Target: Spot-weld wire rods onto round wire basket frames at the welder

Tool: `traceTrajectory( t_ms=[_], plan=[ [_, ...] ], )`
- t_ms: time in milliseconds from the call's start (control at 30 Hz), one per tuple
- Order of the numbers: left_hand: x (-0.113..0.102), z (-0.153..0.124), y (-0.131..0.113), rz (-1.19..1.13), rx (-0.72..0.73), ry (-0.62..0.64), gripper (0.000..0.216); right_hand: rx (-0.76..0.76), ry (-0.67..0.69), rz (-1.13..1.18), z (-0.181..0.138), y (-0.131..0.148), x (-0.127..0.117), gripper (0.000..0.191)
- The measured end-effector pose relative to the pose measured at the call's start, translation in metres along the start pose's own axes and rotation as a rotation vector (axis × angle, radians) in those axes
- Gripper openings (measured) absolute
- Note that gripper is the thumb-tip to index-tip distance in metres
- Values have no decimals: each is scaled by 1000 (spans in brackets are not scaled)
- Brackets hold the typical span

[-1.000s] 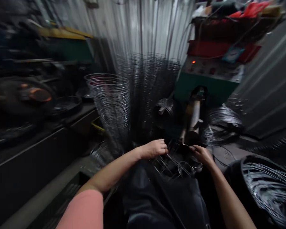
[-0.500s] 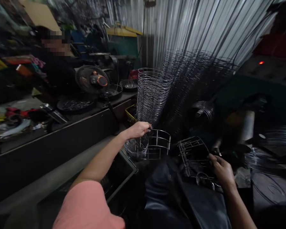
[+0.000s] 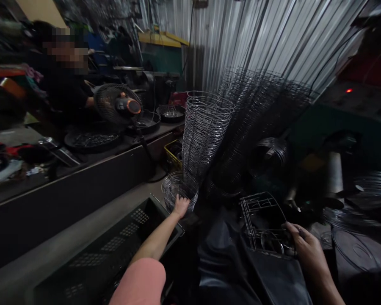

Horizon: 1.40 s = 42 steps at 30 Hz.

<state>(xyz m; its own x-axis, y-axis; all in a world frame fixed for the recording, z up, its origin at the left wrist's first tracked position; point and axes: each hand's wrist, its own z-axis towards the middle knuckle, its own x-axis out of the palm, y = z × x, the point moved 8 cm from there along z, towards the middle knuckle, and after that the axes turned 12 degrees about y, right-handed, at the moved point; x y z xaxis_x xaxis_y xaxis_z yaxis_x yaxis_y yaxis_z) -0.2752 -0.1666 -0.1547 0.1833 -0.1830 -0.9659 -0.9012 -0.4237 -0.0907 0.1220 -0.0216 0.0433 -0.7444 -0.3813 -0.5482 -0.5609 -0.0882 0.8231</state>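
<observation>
My left hand [image 3: 180, 206] is at the near rim of a short stack of round wire rings [image 3: 168, 186] on the floor. One digit sticks up and the others curl at the rim, closed on a wire ring as far as I can see. My right hand [image 3: 300, 239] pinches the edge of a curved wire rack [image 3: 248, 220], a welded grid with an arched top wire. This rack rests over the dark apron [image 3: 257, 275] on my lap. A small metal ring [image 3: 268, 241] shows at its lower part.
Tall stacks of wire rings [image 3: 206, 131] lean by the corrugated wall [image 3: 209, 51]. A dark plastic crate [image 3: 114, 243] lies at lower left. Beyond it are a bench side [image 3: 82, 180], a fan [image 3: 119, 103] and a seated person [image 3: 57, 80]. Wire coils [image 3: 376, 186] lie at right.
The curved wire piece that my left hand held is no longer visible. That hand has come down and nearer, to the short ring stack. My right hand and its rack sit slightly lower in view.
</observation>
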Motion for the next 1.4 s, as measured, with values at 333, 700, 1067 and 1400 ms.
traceTrajectory(
  t_ms=[333, 700, 1067, 1400],
  plan=[
    [44, 14, -10, -17, 91, 117, 27, -25, 52, -30, -34, 23, 11, 37],
    [48, 8, -5, -142, 71, 200, 27, 6, 16, -46, -48, 15, 7, 36],
    [-57, -56, -157, -1143, 481, -16, 55, 41, -126, 607, -98, -39, 3, 38],
    [-43, -81, -220, -1299, 238, 229, 94, 344, -319, -4, -176, -180, -67, 6]
  ],
)
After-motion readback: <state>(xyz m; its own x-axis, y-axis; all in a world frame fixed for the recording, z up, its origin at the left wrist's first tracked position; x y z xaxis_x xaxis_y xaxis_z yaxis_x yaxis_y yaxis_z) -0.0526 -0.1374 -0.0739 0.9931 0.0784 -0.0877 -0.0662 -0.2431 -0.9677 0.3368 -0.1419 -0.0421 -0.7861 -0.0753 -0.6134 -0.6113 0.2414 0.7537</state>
